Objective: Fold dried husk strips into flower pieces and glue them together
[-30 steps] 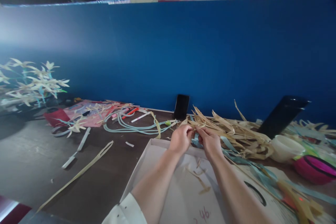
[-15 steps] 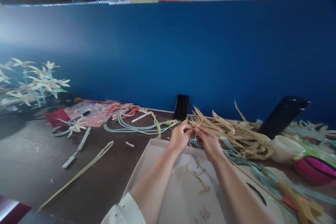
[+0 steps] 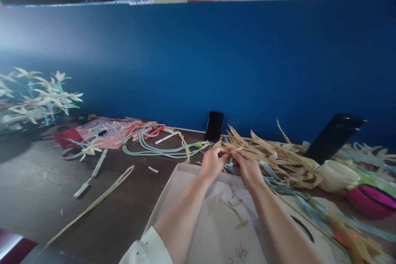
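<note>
Just below frame centre, the left hand (image 3: 213, 163) and right hand (image 3: 247, 168) meet — both pinched on a thin straw strip (image 3: 236, 148), above the white box (image 3: 185, 168) rim, beside the straw pile (image 3: 278, 161).

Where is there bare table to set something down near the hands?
Bare: dark table far left, plus the wedge between the long straw strip and the white box. Crowded: everything right of the box, with dried leaves, bowl and ribbons. Left hand and right hand pinch a leaf strip.
</note>
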Demonstrator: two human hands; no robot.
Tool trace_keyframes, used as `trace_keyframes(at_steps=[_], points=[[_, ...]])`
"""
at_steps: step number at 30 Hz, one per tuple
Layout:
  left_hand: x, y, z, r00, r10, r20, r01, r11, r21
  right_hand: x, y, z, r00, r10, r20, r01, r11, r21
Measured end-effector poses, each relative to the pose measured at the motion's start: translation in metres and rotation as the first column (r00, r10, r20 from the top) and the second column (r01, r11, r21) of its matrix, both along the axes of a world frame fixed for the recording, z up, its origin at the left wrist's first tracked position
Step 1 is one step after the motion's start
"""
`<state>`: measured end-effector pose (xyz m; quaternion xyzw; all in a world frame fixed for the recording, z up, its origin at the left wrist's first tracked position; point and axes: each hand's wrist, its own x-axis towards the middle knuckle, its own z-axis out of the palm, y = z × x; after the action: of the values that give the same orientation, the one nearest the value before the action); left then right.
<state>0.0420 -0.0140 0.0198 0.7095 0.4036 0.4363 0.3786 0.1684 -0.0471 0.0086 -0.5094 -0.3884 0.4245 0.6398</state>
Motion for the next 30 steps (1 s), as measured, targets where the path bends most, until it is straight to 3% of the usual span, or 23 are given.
trace_keyframes(at_steps=[6, 20, 24, 30], points=[[0.0, 0.004, -0.003, 0.999, -0.033, 0.01, 0.033, 0.998, -0.057, 0.001, 0.002, -0.002, 0.999, -0.041, 0.033, 0.041, 0.999, 0.0], [-0.001, 0.006, -0.007, 1.0, 0.007, -0.027, -0.007, 1.0, -0.018, -0.001, 0.002, -0.004, 0.996, -0.001, 0.093, -0.001, 1.0, 0.025], [0.0, 0.002, -0.007, 0.998, 0.037, -0.059, -0.027, 0.986, 0.163, -0.001, 0.004, -0.007, 0.995, -0.033, 0.09, 0.03, 0.999, 0.035], [-0.002, -0.003, -0.004, 0.983, 0.115, -0.145, -0.04, 0.895, 0.443, -0.003, 0.002, -0.002, 0.995, -0.07, 0.066, 0.069, 0.998, 0.013]])
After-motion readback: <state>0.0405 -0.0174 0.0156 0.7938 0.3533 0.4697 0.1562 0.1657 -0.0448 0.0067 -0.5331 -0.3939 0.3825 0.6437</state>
